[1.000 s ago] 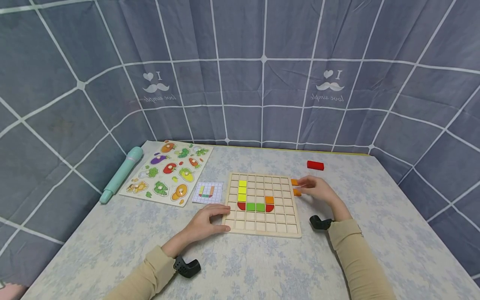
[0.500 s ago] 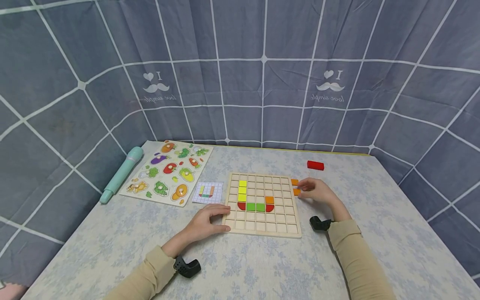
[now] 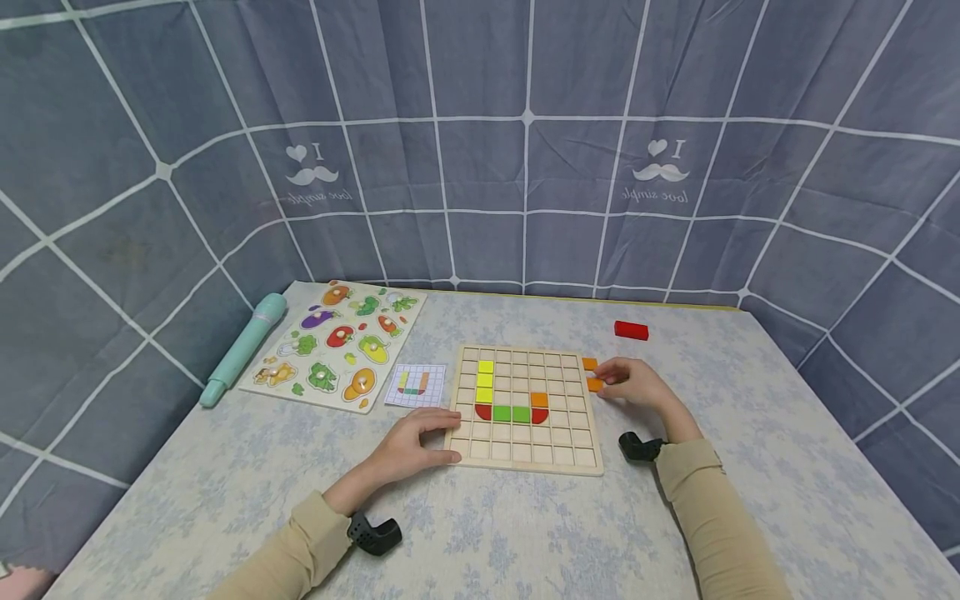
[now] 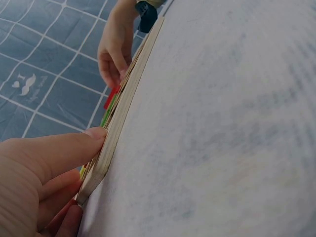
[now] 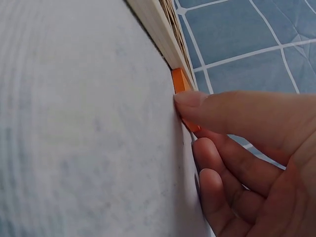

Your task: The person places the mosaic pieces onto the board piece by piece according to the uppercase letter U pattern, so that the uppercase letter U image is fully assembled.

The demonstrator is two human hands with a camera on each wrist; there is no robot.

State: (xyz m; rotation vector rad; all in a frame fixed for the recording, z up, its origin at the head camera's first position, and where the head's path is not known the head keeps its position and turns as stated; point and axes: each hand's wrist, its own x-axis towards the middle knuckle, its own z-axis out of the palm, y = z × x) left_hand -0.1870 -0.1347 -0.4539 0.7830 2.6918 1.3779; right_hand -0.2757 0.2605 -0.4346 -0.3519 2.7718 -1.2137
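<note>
A pale wooden grid board (image 3: 517,452) lies flat on the table, with yellow tiles (image 3: 486,381), green tiles (image 3: 512,414), red rounded pieces (image 3: 539,416) and one orange square (image 3: 539,400) forming a U shape. My left hand (image 3: 411,442) holds the board's left edge; in the left wrist view its thumb (image 4: 74,150) lies on the rim. Beside the board's right edge, my right hand (image 3: 636,385) pinches an orange tile (image 3: 594,384) between thumb and finger. That orange tile (image 5: 178,81) touches the board's side in the right wrist view. Another orange tile (image 3: 589,364) sits just behind it.
A printed pattern card (image 3: 415,386) lies left of the board. Farther left are a vegetable puzzle board (image 3: 348,357) and a mint-green cylinder (image 3: 243,350). A red block (image 3: 631,331) lies at back right. A checked curtain (image 3: 480,167) surrounds the table's back and sides.
My right hand has shifted very slightly to the right, staying at the near orange tile. The left hand and the board have not moved.
</note>
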